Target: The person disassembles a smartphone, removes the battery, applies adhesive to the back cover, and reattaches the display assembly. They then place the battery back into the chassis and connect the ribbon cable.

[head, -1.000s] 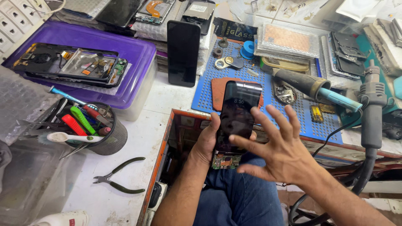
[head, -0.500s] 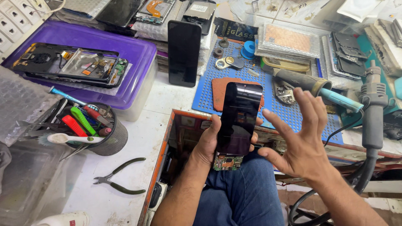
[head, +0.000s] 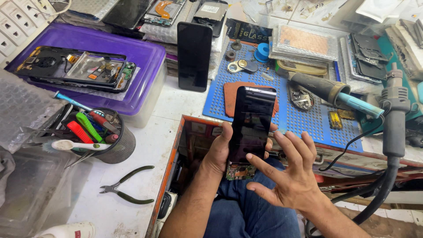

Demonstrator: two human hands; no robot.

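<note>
- Your left hand (head: 220, 152): fingers wrapped around the black phone screen (head: 251, 125), thumb along its left edge, the other fingertips showing at its right edge. It holds the panel upright over your lap, glass toward you.
- Your right hand (head: 288, 176): fingers spread and holding nothing; the index fingertip touches the lower glass, the rest hover just beside it.
- Black phone screen: in front of the open drawer (head: 189, 145), a small green circuit board (head: 240, 171) showing below its bottom edge.
- Handling advice: grip by the edges only, press lightly with 1 finger, and keep the exposed board clear of the drawer rim.
- Blue perforated mat (head: 299, 119): behind the panel, carrying an orange pad (head: 231, 94) and small parts.
- Second dark phone (head: 194, 55): propped upright, well apart.
- Hot-air handle (head: 393, 119): at your right, hose trailing down.
- Purple tray (head: 141, 66): at left, holding opened phones.
- Tool cup (head: 112, 136) and pliers (head: 125, 189): on the white bench at left.
</note>
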